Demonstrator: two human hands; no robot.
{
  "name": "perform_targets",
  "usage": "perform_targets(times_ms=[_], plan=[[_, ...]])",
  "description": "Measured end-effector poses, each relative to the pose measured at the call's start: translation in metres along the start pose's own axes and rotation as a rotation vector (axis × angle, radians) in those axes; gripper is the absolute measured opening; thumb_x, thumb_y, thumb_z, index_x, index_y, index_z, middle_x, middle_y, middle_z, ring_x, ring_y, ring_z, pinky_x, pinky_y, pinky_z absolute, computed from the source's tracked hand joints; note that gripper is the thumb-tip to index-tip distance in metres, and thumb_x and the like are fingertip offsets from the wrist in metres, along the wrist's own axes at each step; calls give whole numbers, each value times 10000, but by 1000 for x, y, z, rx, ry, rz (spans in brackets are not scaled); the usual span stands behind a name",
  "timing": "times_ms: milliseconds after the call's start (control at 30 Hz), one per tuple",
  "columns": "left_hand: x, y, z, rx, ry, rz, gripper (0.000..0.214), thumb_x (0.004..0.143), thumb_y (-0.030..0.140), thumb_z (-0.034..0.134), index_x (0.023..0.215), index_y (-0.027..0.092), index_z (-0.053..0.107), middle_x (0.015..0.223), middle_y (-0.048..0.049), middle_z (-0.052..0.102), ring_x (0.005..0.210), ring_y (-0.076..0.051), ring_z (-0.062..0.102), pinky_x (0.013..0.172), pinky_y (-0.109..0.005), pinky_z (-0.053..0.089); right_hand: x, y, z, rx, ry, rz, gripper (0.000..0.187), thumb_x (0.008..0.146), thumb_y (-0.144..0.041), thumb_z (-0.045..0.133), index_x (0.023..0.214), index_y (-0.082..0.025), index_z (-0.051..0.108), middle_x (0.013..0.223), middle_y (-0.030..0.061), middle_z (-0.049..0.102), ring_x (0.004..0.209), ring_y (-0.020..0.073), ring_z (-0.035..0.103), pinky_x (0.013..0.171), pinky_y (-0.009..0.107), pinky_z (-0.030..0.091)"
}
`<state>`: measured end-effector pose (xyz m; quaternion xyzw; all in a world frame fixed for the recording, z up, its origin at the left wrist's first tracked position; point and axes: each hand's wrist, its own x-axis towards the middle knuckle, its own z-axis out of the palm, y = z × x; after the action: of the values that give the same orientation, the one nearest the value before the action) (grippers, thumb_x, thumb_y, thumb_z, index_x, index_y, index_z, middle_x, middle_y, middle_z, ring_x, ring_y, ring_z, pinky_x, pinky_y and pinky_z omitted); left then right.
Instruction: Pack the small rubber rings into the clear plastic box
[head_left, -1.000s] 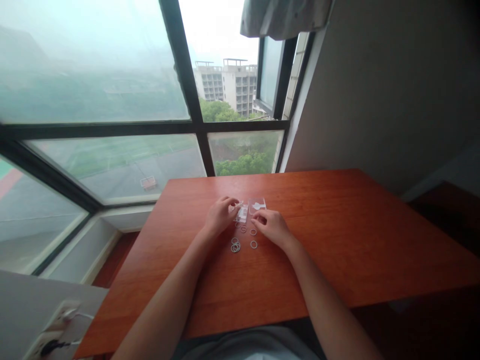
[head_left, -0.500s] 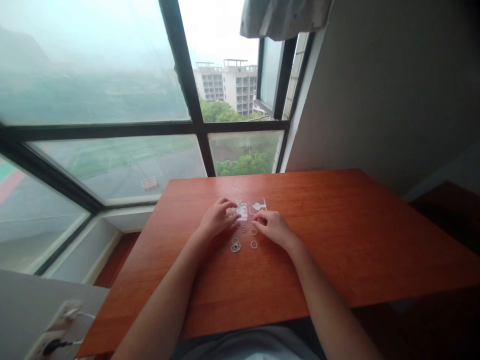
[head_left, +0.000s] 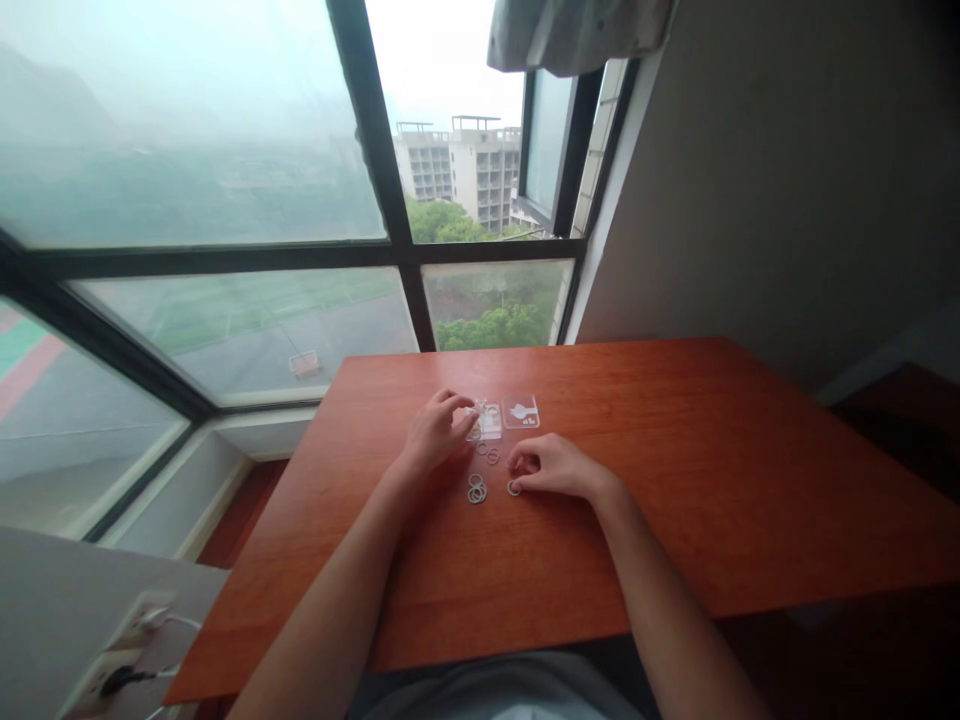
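My left hand [head_left: 441, 432] curls over the left side of a small clear plastic box [head_left: 492, 428], thumb and fingers against it. Small pieces lie inside, too fine to name, and the fingers hide part of the box. Beside it lies its clear lid [head_left: 520, 411], with a white shape on it. My right hand [head_left: 551, 466] is lower to the right, thumb and finger closed on the edge of a pale ring [head_left: 513, 489] at the tabletop. Left of that ring is a cluster of overlapping greyish rings [head_left: 477, 491]. Thinner pinkish rings [head_left: 493, 456] lie just below the box.
The reddish-brown wooden table [head_left: 645, 560] runs up to a dark-framed window [head_left: 405, 255]. A grey wall [head_left: 750, 200] stands at the right. Plugs and cords sit in a wall socket [head_left: 124, 655] at the lower left.
My right hand has moved down from beside the lid to the lower pale ring. The ring above it is now out of sight. The left hand stays at the box; the view shifts slightly.
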<state>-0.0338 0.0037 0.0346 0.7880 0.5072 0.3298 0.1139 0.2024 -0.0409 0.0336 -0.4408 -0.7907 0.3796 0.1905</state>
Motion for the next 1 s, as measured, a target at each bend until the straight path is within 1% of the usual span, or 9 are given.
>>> perform_targets(times_ms=[167, 300, 467, 633, 767, 867, 1000], plan=[[1, 4, -2, -21, 24, -11, 225, 862, 356, 531, 939, 191, 663, 912, -47, 590, 653, -125, 518, 646, -266, 435, 0, 1, 0, 9, -24, -13, 179, 677, -321, 727, 813, -205, 725, 639, -39, 616, 577, 95, 529, 511, 182, 337], [1, 5, -2, -38, 31, -19, 212, 862, 343, 533, 919, 188, 666, 887, -40, 588, 652, -122, 517, 637, -256, 425, 0, 3, 0, 5, -58, -19, 142, 703, -329, 705, 752, -198, 728, 640, -29, 644, 585, 103, 542, 515, 187, 342], [1, 4, -1, -41, 22, -12, 214, 865, 338, 525, 914, 183, 664, 868, -40, 585, 670, -130, 521, 635, -258, 420, 1, 4, 1, -62, -35, -36, 106, 722, -288, 676, 744, -195, 722, 651, -28, 658, 593, 106, 545, 529, 189, 342], [1, 6, 0, -46, 14, -6, 204, 860, 326, 531, 906, 184, 669, 865, -38, 590, 672, -130, 523, 631, -252, 418, 3, 4, 2, -122, 15, -42, 86, 715, -233, 667, 765, -191, 723, 674, -20, 674, 605, 109, 555, 539, 193, 340], [1, 7, 1, -41, 3, -5, 205, 863, 318, 523, 904, 182, 671, 874, -39, 599, 687, -133, 529, 645, -255, 423, 3, 4, 2, -102, -9, -29, 118, 725, -237, 664, 815, -207, 733, 700, -20, 682, 620, 111, 570, 548, 190, 350], [0, 7, 1, -44, -6, -7, 210, 865, 316, 516, 912, 184, 673, 898, -44, 610, 701, -136, 534, 654, -259, 428, 3, 4, 2, -112, -28, -28, 122, 744, -258, 654, 818, -205, 735, 742, -6, 700, 663, 122, 587, 579, 195, 365], [0, 7, 1, -54, -4, -7, 212, 861, 317, 518, 914, 186, 676, 924, -51, 621, 708, -139, 543, 642, -255, 432, 4, 4, 3, -145, 3, -29, 112, 764, -266, 644, 807, -203, 725, 748, 2, 695, 667, 125, 578, 584, 202, 358]])
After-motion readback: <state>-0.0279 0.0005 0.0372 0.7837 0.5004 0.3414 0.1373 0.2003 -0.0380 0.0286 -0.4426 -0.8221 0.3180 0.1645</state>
